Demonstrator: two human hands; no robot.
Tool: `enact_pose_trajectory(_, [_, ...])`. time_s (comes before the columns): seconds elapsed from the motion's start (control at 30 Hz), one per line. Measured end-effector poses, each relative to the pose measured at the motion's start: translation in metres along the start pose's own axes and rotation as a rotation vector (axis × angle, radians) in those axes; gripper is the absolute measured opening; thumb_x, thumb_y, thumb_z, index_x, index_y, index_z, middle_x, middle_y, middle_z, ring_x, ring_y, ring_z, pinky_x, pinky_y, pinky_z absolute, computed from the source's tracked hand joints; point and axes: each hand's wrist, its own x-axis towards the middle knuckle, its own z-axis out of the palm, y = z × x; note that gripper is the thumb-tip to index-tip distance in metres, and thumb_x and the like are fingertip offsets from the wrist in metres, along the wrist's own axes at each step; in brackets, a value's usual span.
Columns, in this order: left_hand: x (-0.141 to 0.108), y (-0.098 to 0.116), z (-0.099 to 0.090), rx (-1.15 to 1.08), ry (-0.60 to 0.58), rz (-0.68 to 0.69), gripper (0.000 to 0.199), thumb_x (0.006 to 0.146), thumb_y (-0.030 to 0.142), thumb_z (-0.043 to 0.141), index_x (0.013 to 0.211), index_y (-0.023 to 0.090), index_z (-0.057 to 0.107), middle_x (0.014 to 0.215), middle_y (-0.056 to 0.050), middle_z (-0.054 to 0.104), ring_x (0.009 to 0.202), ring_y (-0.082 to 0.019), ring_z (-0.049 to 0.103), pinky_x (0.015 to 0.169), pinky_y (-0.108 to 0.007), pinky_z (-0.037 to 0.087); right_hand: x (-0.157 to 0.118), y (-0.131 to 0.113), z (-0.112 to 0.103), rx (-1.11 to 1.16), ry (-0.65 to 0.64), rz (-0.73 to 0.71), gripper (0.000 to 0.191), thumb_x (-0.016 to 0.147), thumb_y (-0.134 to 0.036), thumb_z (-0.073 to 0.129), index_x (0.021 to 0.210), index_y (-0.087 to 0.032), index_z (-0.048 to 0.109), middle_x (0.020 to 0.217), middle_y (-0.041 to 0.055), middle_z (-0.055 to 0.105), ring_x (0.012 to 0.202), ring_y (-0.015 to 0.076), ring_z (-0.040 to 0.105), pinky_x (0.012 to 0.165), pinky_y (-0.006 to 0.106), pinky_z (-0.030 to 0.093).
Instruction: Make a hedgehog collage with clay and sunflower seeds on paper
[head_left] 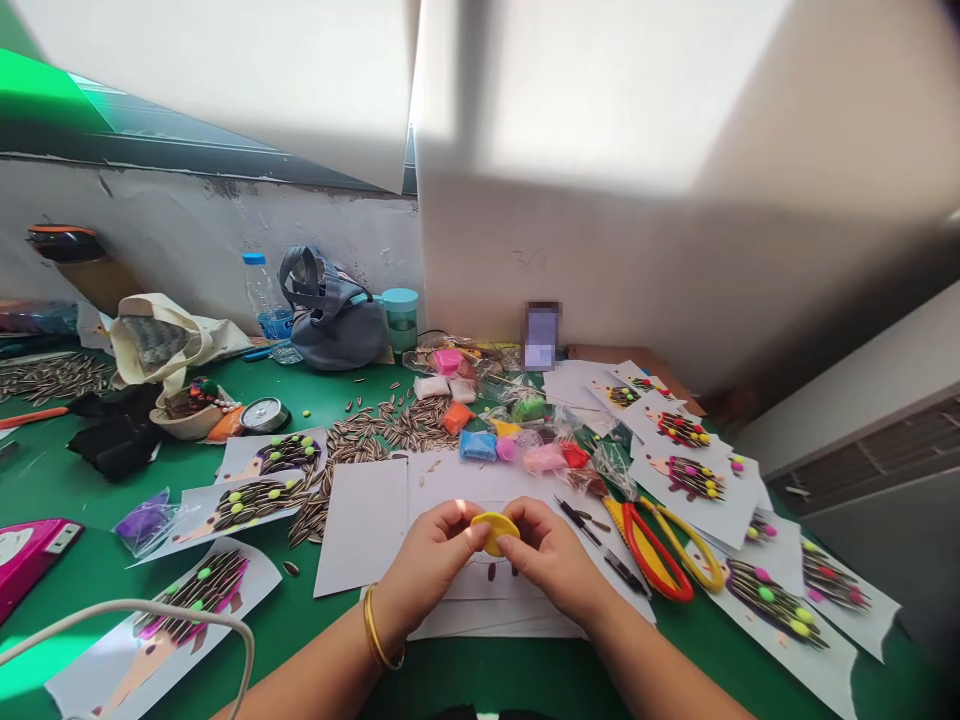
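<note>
Between my two hands is a flattened disc of yellow modelling clay [496,534]. My left hand [439,545] pinches its left edge with thumb and fingers, and my right hand [551,555] pinches its right edge. Under them lies a white paper sheet [517,615] with a partly hidden outline and small dark brown pieces on it. A blank white sheet [361,520] is just left of my hands. To the right lie a black pen [600,545] and red-and-yellow scissors [660,560]. Behind the paper sit small packs of coloured clay, among them a blue one [478,446].
Striped sunflower seeds [375,428] are heaped behind and left of the paper. Several hedgehog pictures [694,478] lie on the right, others [255,500] on the left. A white cable [150,606] arcs across the lower left. A bag [337,325], bottle [266,300] and phone [541,337] stand behind.
</note>
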Motion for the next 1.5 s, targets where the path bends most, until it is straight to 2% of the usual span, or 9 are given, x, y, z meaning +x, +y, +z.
enact_pose_trajectory(0.23, [0.0,0.001,0.001,0.049,0.002,0.054,0.033,0.079,0.043,0.071,0.097,0.016,0.064,0.086,-0.003,0.064,0.075,-0.015,0.058,0.065,-0.025,0.047,0.0,-0.002,0.004,0.003,0.016,0.022,0.028,0.083,-0.045,0.067,0.081,-0.02,0.054,0.072,-0.0021,0.056,0.063,0.0129,0.053,0.057,0.025,0.041])
enact_pose_trajectory(0.4, [0.002,-0.004,-0.001,0.077,0.06,0.05,0.031,0.082,0.045,0.067,0.083,0.015,0.064,0.08,-0.003,0.062,0.073,-0.015,0.056,0.062,-0.024,0.045,0.002,-0.006,0.004,0.012,-0.001,0.045,0.029,0.081,-0.046,0.068,0.08,-0.02,0.054,0.072,-0.0018,0.058,0.064,0.0141,0.056,0.057,0.025,0.043])
enact_pose_trajectory(0.57, [0.004,-0.007,-0.002,0.034,0.034,0.037,0.034,0.085,0.049,0.062,0.094,0.016,0.065,0.085,-0.004,0.062,0.07,-0.013,0.052,0.059,-0.022,0.042,0.003,0.001,0.001,0.027,0.006,0.044,0.03,0.079,-0.046,0.07,0.081,-0.019,0.056,0.07,-0.0025,0.054,0.061,0.0123,0.052,0.055,0.025,0.041])
enact_pose_trajectory(0.73, [0.005,-0.006,-0.002,0.056,0.063,0.025,0.034,0.079,0.049,0.067,0.085,0.016,0.062,0.08,-0.001,0.057,0.068,-0.012,0.052,0.057,-0.022,0.042,0.005,0.006,-0.004,0.082,-0.01,0.039,0.032,0.079,-0.047,0.071,0.093,-0.019,0.062,0.075,-0.0005,0.058,0.064,0.0143,0.054,0.054,0.025,0.044])
enact_pose_trajectory(0.8, [0.006,-0.004,-0.004,0.062,0.037,-0.002,0.037,0.081,0.051,0.064,0.095,0.017,0.063,0.082,-0.002,0.059,0.069,-0.014,0.054,0.058,-0.024,0.044,0.007,0.005,-0.009,0.046,0.028,0.022,0.031,0.08,-0.047,0.068,0.093,-0.019,0.064,0.079,0.0012,0.06,0.069,0.0162,0.056,0.058,0.027,0.046])
enact_pose_trajectory(0.9, [0.007,0.0,-0.011,0.237,0.072,0.032,0.039,0.086,0.046,0.056,0.115,0.019,0.061,0.094,-0.006,0.063,0.081,-0.018,0.059,0.067,-0.029,0.049,0.009,0.003,-0.019,-0.165,0.102,-0.055,0.023,0.084,-0.042,0.063,0.089,-0.02,0.067,0.086,0.0038,0.064,0.08,0.0192,0.058,0.071,0.03,0.047])
enact_pose_trajectory(1.03, [0.009,0.002,-0.021,0.66,0.087,0.138,0.035,0.077,0.026,0.065,0.112,0.022,0.065,0.104,-0.007,0.064,0.094,-0.022,0.06,0.081,-0.035,0.049,0.009,0.002,-0.024,-0.419,0.104,-0.086,0.014,0.085,-0.032,0.06,0.089,-0.021,0.068,0.088,0.0038,0.067,0.083,0.02,0.06,0.074,0.029,0.046])
enact_pose_trajectory(1.2, [0.008,-0.002,-0.021,0.965,-0.033,0.199,0.055,0.065,0.024,0.079,0.118,0.022,0.063,0.111,-0.009,0.065,0.104,-0.027,0.058,0.091,-0.04,0.046,0.008,0.004,-0.012,-0.353,-0.039,0.031,0.016,0.088,-0.028,0.054,0.092,-0.02,0.066,0.077,-0.0002,0.067,0.061,0.014,0.059,0.058,0.024,0.044])
enact_pose_trajectory(1.5, [0.006,-0.008,-0.015,1.164,-0.052,0.242,0.066,0.065,0.027,0.081,0.126,0.02,0.056,0.116,-0.01,0.063,0.107,-0.03,0.056,0.091,-0.044,0.046,0.005,-0.004,-0.004,-0.448,-0.014,-0.001,0.017,0.088,-0.025,0.053,0.093,-0.021,0.069,0.084,0.0012,0.069,0.076,0.017,0.061,0.066,0.025,0.043])
